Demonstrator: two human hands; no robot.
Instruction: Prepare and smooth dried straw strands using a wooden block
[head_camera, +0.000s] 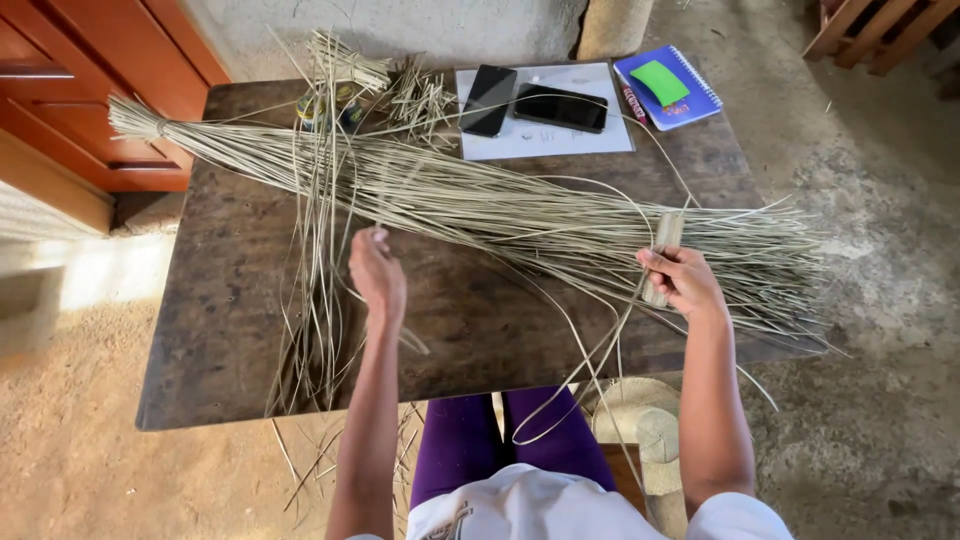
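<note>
A long bundle of dried straw strands lies slantwise across the dark worktop, its tied end near the far left corner. The left hand is raised above the middle, fingers pinching thin strands. Two dark phones rest on white paper at the far edge. The right hand, near the right edge, has its fingers closed around a flat woven straw band.

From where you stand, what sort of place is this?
Probably a home craft workshop for weaving straw. A big bundle of dried straw lies across a worn dark table on a dirt floor, and the right hand holds a woven strip.
</note>
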